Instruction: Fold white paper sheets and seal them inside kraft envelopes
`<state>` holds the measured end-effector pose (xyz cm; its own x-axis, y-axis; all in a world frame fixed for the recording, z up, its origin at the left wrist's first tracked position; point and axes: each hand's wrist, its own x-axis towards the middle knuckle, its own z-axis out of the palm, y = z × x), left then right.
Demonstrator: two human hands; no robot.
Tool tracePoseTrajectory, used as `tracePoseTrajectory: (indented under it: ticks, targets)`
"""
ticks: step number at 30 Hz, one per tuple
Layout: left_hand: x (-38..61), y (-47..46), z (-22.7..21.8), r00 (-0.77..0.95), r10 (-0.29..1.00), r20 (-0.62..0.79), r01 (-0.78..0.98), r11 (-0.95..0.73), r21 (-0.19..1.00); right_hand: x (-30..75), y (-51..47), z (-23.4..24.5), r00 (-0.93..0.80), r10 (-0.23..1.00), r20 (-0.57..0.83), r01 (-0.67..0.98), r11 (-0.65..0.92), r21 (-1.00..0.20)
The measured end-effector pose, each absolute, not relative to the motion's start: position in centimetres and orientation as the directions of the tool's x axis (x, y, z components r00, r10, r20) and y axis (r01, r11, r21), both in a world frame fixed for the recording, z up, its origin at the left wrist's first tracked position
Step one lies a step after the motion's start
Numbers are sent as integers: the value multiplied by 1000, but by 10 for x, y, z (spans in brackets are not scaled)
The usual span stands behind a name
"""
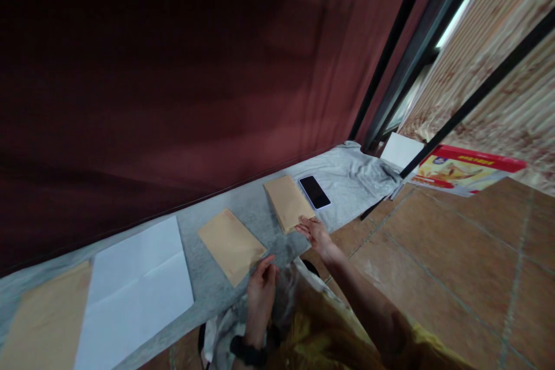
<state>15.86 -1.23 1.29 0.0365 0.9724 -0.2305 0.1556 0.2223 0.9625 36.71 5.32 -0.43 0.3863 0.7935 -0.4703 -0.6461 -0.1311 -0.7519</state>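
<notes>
My right hand (315,232) is at the near corner of a small stack of brown envelopes (288,201), with the fingers closed on its edge. The stack lies flat on a grey cloth. My left hand (261,286) hovers by the near right corner of another brown envelope (232,245); its fingers are loosely bent and apart, holding nothing that I can see. A dark-screened phone (315,192) lies just right of the stack. Further left lies a large white sheet of paper (139,289) with a crease across it.
A larger brown paper piece (50,315) lies partly beside the white sheet at far left. The grey cloth (347,170) covers a narrow surface along a dark red curtain (217,98). Black frame bars (390,52) rise at right; a red and yellow box (466,170) is on the tiled floor.
</notes>
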Motion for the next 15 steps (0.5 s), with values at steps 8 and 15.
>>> tracePoseTrajectory:
  ticks: [8,15]
  targets:
    - [195,27,7,109,991,-78,343,36,939,366,49,-5,404,772,-491,-622,-162,-766]
    - [225,58,12,133,990,-44,640,-52,766,374,48,-4,338,779,-527,-533,-304,-790]
